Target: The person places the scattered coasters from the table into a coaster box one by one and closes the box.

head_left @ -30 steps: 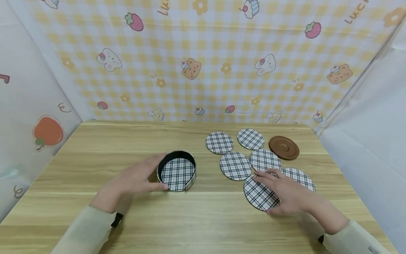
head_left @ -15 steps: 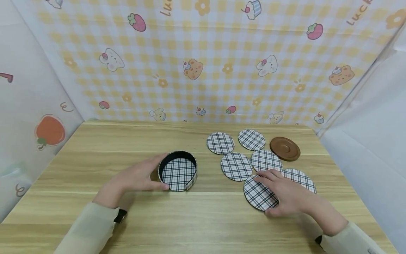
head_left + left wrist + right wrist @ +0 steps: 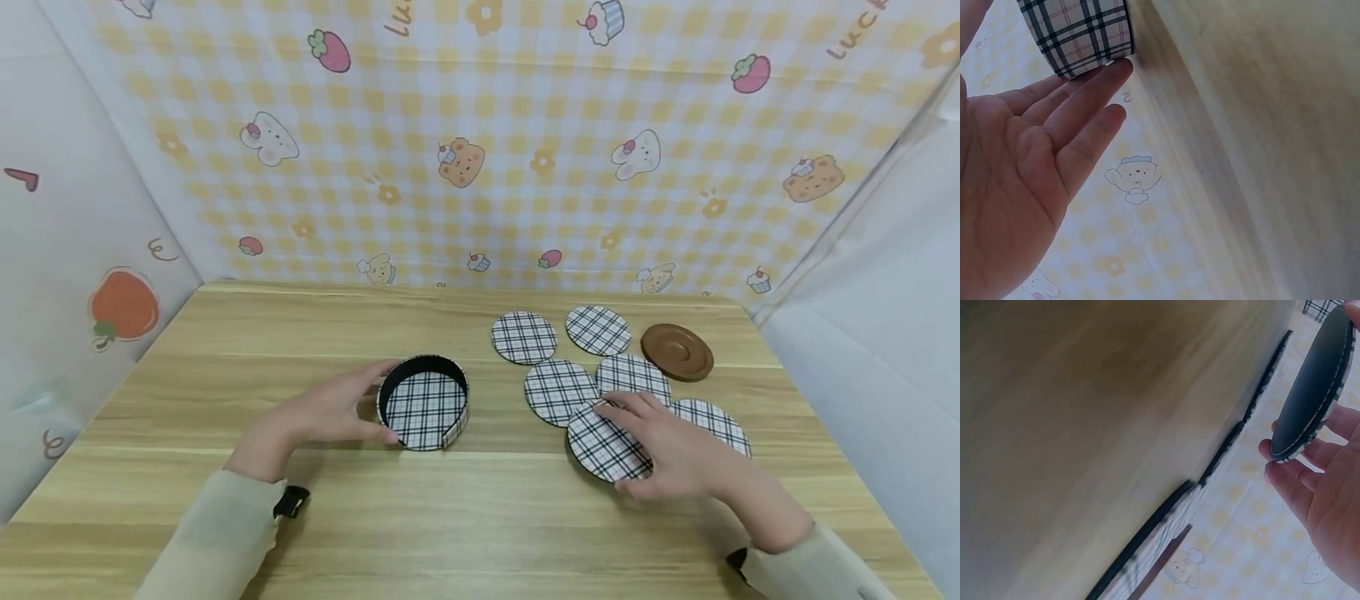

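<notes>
A round coaster holder (image 3: 459,421) in black-and-white plaid with a black inner wall stands on the table; plaid also shows on its floor. My left hand (image 3: 333,412) holds its left side, thumb at the front and fingers behind. In the left wrist view, fingertips (image 3: 1124,65) touch the edge of the plaid wall. My right hand (image 3: 675,450) grips a round plaid coaster (image 3: 603,442) by its edges, raised off the table. The right wrist view shows its dark stitched underside (image 3: 1313,387) tilted between thumb and fingers.
Several plaid coasters lie flat at the right, including a back-left one (image 3: 524,337), a back-middle one (image 3: 597,330), a middle one (image 3: 558,392) and one partly behind my right hand (image 3: 716,425). A brown round wooden saucer (image 3: 677,352) lies behind them. A patterned cloth (image 3: 487,167) backs the table.
The coaster in my right hand has risen off the table and shifted slightly left and away, now overlapping its neighbours in view. My left hand stays at the holder.
</notes>
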The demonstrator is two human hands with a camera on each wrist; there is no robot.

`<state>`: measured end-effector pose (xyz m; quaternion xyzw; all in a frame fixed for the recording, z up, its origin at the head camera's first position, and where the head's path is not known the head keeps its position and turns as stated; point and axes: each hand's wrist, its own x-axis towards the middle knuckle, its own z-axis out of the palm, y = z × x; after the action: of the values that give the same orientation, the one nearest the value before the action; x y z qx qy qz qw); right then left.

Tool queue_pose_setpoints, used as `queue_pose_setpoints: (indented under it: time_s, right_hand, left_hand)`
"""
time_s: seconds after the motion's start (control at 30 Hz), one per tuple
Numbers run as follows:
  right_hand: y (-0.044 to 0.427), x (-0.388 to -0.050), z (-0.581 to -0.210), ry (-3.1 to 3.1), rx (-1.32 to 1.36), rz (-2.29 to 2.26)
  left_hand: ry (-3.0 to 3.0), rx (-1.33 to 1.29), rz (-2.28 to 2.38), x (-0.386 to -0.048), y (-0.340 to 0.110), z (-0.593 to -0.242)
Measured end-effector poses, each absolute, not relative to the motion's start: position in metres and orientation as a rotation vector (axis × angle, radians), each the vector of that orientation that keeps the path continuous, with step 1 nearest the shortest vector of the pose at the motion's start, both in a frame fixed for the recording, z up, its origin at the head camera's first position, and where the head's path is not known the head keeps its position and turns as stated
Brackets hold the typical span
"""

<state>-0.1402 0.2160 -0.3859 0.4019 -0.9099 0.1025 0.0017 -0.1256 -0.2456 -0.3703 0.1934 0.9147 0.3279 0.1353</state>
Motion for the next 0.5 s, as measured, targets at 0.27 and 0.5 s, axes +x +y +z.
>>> queue_pose_setpoints:
  time_s: [0.27,0.5]
  right_hand:
    - [0.201,-0.147,-0.379,-2.854,1.247,0.378]
    - [0.18,-0.153,-0.373,-2.812,1.288,0.427]
  left_hand:
    - [2.638,0.539,0.958,-0.126,-0.245,-0.37]
    - [2.642,0.529,0.958,-0.125,-0.245,-0.37]
